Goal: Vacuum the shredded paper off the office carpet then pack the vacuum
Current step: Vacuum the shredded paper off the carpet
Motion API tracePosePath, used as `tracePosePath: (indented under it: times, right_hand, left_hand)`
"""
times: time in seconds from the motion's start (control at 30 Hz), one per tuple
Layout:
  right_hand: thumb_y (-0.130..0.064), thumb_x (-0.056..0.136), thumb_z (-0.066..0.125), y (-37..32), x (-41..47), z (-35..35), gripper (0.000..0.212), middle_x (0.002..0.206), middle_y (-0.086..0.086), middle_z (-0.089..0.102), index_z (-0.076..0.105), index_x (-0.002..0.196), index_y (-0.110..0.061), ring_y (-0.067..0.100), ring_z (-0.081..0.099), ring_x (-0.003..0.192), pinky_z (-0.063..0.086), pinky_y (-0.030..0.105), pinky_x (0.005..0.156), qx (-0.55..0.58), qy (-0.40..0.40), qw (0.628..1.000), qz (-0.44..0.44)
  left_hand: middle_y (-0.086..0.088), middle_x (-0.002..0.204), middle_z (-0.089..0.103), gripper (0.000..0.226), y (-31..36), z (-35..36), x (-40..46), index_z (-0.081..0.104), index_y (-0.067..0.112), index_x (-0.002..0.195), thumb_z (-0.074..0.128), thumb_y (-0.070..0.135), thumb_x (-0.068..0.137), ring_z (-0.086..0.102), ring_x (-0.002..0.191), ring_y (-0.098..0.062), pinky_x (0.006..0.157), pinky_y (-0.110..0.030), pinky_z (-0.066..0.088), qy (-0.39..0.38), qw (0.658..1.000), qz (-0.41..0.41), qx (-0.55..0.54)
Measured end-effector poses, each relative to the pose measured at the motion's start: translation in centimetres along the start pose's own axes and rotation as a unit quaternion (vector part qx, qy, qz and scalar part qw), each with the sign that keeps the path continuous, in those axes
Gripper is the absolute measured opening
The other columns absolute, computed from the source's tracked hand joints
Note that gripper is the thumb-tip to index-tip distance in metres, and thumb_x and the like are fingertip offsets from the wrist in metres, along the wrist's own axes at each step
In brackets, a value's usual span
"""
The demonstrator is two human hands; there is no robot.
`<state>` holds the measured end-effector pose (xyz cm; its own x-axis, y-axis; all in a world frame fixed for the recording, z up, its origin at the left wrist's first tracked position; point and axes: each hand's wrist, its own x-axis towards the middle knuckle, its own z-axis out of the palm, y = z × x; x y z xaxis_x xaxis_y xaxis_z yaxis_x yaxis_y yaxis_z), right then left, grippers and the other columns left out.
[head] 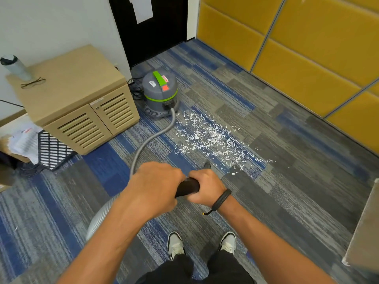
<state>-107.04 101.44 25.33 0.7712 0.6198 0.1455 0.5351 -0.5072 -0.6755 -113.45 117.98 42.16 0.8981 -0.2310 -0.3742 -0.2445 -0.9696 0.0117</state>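
White shredded paper [211, 138] lies scattered on the blue and grey carpet [287, 181] ahead of me. The grey vacuum canister [160, 93] with a green handle stands beyond it, beside the cabinet. Its grey ribbed hose [147, 140] curves from the canister toward me and passes under my left arm. My left hand [152, 188] and my right hand [206, 187] both grip the black wand handle [187, 187]. A dark nozzle tip [207, 165] shows just past my hands, at the near edge of the paper.
A light wooden cabinet [80, 99] with slatted doors stands at the left, with a bottle [16, 67] and glasses [32, 83] on top. A black mesh bin [53, 149] with papers is beside it. Yellow padded wall panels [307, 48] run along the right. A dark door [151, 29] is behind.
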Motion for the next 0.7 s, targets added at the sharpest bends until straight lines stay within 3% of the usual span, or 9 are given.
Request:
tracePosePath:
  times: [0.1,0.3,0.53,0.7]
  right_hand:
    - [-0.040,0.070,0.066,0.6,-0.5,-0.6,0.032,0.052,-0.019,0.037,0.034,0.064,-0.040,0.003,0.039,0.047,0.027,0.015,0.049,-0.018,0.010,1.000,0.012]
    - [-0.041,0.072,0.065,1.3,-1.7,-1.1,0.025,0.053,-0.014,0.046,0.043,0.064,-0.033,0.010,0.049,0.048,0.037,0.023,0.049,-0.021,0.025,0.999,0.026]
    - [-0.034,0.068,0.074,0.5,-0.7,-0.4,0.027,0.052,-0.007,0.054,0.048,0.063,-0.028,0.016,0.054,0.047,0.030,0.019,0.053,-0.029,0.040,0.999,0.010]
    - [-0.037,0.068,0.068,-1.6,1.7,1.0,0.020,0.057,-0.006,0.059,0.058,0.066,-0.020,0.018,0.059,0.053,0.042,0.025,0.050,-0.004,0.011,1.000,-0.005]
  left_hand:
    - [0.011,0.076,0.056,0.028,0.5,-0.2,0.6,0.065,0.036,0.116,0.071,0.037,0.089,0.057,0.075,-0.016,0.075,-0.033,0.055,0.001,1.000,0.013,-0.004]
    - [0.010,0.081,0.063,0.027,1.1,-0.1,1.4,0.065,0.037,0.114,0.070,0.036,0.087,0.058,0.076,-0.016,0.075,-0.033,0.054,0.004,0.999,0.036,-0.010]
    - [0.013,0.078,0.059,0.033,0.0,-0.2,0.8,0.064,0.041,0.116,0.072,0.038,0.085,0.056,0.075,-0.011,0.070,-0.028,0.046,0.006,1.000,0.017,-0.016]
    - [0.014,0.081,0.060,0.039,-1.6,-0.9,-0.5,0.062,0.046,0.121,0.071,0.038,0.083,0.053,0.076,-0.011,0.068,-0.028,0.039,0.009,1.000,-0.024,0.002]
